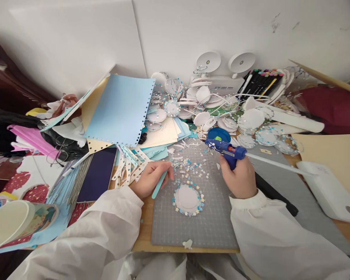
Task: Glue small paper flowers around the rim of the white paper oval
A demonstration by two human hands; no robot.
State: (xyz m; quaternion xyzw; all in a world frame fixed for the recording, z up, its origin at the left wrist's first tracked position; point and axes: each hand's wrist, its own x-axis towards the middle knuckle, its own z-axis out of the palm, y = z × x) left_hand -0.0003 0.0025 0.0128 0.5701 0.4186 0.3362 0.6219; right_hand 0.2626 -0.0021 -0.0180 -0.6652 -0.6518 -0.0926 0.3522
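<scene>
My right hand (240, 179) is wrapped round the handle of a blue hot glue gun (229, 151), its nozzle pointing left. A long white glue stick (275, 163) sticks out of the gun's back. In my left hand (151, 179) is a slim flat teal stick (160, 186), slanting down; I cannot tell its exact kind. Between my hands, a round white paper disc (188, 199) ringed with small blue and cream stars lies flat on the grey cutting mat (218, 227). Loose paper stars (189, 166) are scattered just above the disc.
Blue punched paper (121, 109) leans at the back left. Star-edged white discs (172, 108) pile up at the back, near a blue round container (218, 135) and markers (259, 83). Punched paper strips (128, 167) lie beside my left hand. A white tub (8, 225) stands left.
</scene>
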